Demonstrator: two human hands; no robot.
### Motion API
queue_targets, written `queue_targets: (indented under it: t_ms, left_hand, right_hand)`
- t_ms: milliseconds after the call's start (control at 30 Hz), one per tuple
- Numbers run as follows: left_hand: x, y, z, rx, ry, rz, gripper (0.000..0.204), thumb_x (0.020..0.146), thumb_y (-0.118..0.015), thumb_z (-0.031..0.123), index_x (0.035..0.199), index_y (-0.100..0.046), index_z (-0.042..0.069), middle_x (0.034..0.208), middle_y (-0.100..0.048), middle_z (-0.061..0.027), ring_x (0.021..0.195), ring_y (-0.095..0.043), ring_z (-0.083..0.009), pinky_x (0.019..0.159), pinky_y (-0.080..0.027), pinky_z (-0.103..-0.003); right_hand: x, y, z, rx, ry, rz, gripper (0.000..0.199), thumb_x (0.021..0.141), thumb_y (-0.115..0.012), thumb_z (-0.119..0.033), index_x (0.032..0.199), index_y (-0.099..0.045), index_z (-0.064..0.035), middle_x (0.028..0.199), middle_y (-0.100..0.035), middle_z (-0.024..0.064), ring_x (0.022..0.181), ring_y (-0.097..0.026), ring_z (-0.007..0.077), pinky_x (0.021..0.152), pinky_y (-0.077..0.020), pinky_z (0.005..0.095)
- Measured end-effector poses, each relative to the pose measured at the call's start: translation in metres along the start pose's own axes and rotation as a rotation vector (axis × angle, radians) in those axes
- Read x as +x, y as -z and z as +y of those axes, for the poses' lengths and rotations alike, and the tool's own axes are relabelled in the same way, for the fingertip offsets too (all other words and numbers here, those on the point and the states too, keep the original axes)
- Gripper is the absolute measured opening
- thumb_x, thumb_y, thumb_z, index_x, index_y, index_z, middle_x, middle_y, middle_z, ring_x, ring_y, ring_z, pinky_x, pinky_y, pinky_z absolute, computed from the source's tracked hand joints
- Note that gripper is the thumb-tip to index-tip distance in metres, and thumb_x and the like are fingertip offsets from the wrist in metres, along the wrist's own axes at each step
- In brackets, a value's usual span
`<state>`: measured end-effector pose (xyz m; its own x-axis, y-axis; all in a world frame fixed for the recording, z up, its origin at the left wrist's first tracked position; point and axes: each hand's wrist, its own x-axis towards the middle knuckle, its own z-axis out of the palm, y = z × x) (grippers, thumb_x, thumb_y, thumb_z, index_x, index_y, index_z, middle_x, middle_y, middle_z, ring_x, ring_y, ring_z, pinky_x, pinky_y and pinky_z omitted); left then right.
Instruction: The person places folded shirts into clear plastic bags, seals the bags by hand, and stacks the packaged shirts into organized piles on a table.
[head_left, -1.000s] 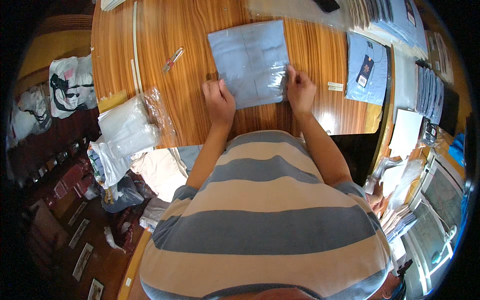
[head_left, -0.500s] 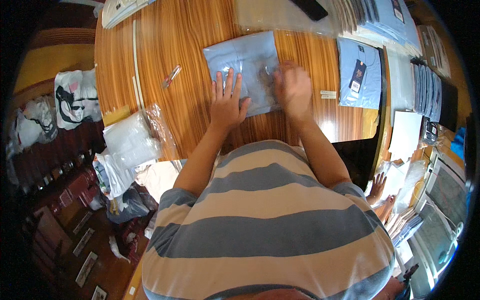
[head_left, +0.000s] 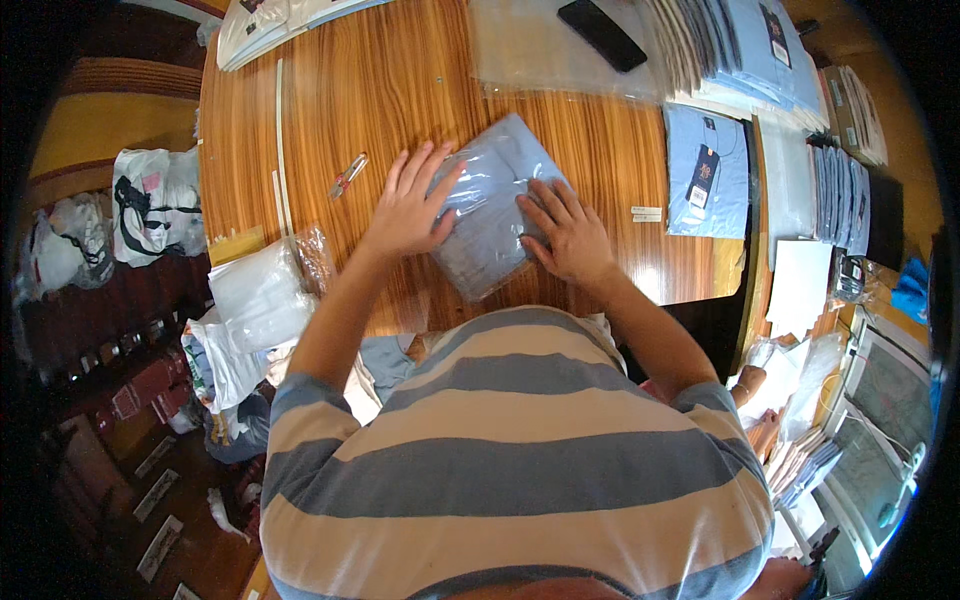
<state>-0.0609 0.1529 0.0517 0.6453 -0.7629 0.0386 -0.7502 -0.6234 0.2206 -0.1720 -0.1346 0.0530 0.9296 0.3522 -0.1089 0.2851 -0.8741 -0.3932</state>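
Bagged blue shirt (head_left: 489,225): in the head view, lay cornerwise on the wood-grain tabletop (head_left: 400,80), near its front edge. Was touched at left by the spread left hand (head_left: 405,215), at right by the right hand (head_left: 572,238), fingers slightly apart.

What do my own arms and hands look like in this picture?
Both the left hand and right hand are bare: no gloves, and no watch or bracelet shows. The forearms are uncovered below short sleeves with broad grey-blue and beige stripes.
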Motion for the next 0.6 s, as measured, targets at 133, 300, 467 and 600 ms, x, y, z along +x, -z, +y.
queue_targets:
  t_ms: [133, 300, 467, 600]
  left_hand:
    - [0.018, -0.025, 0.074, -0.056, 0.38, 0.053, 0.072, 0.095, -0.061, 0.038, 0.16, -0.039, 0.013, 0.171, -0.023, -0.0171, 0.155, -0.014, -0.0515, 0.119, -0.011, -0.074]
    - [0.033, -0.082, 0.079, 0.117, 0.458, 0.104, 0.074, 0.096, -0.051, 0.047, 0.161, -0.037, 0.015, 0.173, -0.017, -0.0156, 0.155, -0.006, -0.0558, 0.113, -0.001, -0.081]
    - [0.031, -0.083, 0.082, 0.032, 0.495, -0.014, 0.073, 0.097, -0.049, 0.044, 0.163, -0.033, 0.018, 0.174, -0.014, -0.0142, 0.156, -0.003, -0.055, 0.114, 0.001, -0.081]
    - [0.03, -0.092, 0.079, 0.085, 0.483, 0.001, 0.076, 0.095, -0.051, 0.046, 0.164, -0.031, 0.019, 0.174, -0.013, -0.0143, 0.157, -0.003, -0.0537, 0.114, 0.0, -0.081]
  right_hand:
    - [0.028, 0.002, -0.028, 0.028, -0.165, 0.098, 0.068, 0.102, -0.054, -0.045, 0.155, -0.043, -0.0024, 0.168, -0.03, 0.0144, 0.154, -0.027, 0.0407, 0.125, -0.022, 0.0559]
    - [0.075, -0.028, -0.019, -0.101, -0.145, 0.123, 0.086, 0.1, -0.04, -0.066, 0.161, -0.035, -0.0049, 0.174, -0.016, 0.0114, 0.16, -0.011, 0.0361, 0.127, -0.0088, 0.0568]
    - [0.079, -0.042, -0.009, -0.045, -0.197, 0.03, 0.096, 0.095, -0.045, -0.072, 0.162, -0.031, -0.0055, 0.174, -0.015, 0.0109, 0.161, -0.009, 0.0349, 0.127, -0.007, 0.0577]
    - [0.083, -0.04, -0.007, -0.02, -0.192, 0.019, 0.099, 0.092, -0.047, -0.073, 0.163, -0.031, -0.006, 0.174, -0.017, 0.0109, 0.161, -0.011, 0.035, 0.127, -0.0077, 0.0581]
